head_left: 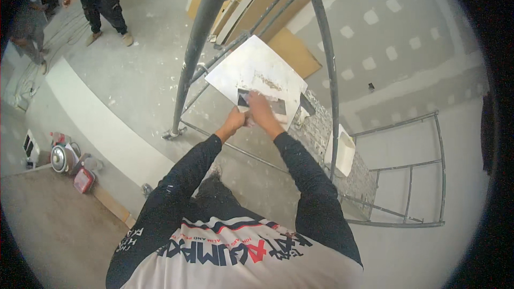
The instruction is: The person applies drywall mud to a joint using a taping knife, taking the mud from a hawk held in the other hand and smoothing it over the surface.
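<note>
A white board (225, 75) with grey smears and crumbs rests on the scaffold in front of me. My left hand (234, 120) is closed at its near edge, on something too small to make out. My right hand (261, 108) is closed over a dark, flat rectangular piece (277, 106), possibly a tool; what its fingers grip is hidden. Right of the board, another dark-bladed tool (307, 104) lies on the speckled scaffold plank (353, 187).
Grey scaffold frames (329, 48) surround the board, with a white trough (340, 155) on the plank. Leaning panels (292, 48) stand behind. A person (99, 13) holds a board at upper left, others nearby. A pot (61, 158) and containers sit left, beside a long pale strip (107, 118).
</note>
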Tool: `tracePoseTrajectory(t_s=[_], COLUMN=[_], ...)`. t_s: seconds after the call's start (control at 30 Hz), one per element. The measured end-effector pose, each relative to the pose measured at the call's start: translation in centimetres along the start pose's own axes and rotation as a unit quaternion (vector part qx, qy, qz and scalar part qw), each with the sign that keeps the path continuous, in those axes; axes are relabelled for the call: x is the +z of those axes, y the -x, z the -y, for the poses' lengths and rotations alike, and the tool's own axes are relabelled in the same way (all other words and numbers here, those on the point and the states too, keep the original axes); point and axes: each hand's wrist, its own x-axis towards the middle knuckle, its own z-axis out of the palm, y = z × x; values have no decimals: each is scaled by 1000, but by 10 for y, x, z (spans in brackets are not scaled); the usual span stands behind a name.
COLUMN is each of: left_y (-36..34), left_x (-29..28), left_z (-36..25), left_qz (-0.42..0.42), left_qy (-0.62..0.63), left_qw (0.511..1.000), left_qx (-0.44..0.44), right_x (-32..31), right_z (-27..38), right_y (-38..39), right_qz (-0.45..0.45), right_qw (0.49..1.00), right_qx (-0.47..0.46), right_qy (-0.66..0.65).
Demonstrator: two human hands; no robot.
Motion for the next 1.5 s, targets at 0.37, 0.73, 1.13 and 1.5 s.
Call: tracePoseTrajectory(t_s=[0.37,0.73,1.13,1.5], left_y=[34,26,16,11], left_x=[-32,-5,-4,-17], left_z=[-19,-13,-4,-8], left_qz=[-10,-96,-90,-105], left_qy=[-1,26,46,-21], left_qw=[998,995,995,994], left_qx=[-56,-24,-19,11], right_x=[-47,-17,-13,-21], right_z=[-67,-44,-71,-39], right_y=[38,38,32,33], right_qz=[-42,-40,-22,32], right_qw=[999,999,999,999], right_qx=[30,5,-35,14], right_qy=[-2,-12,-15,17])
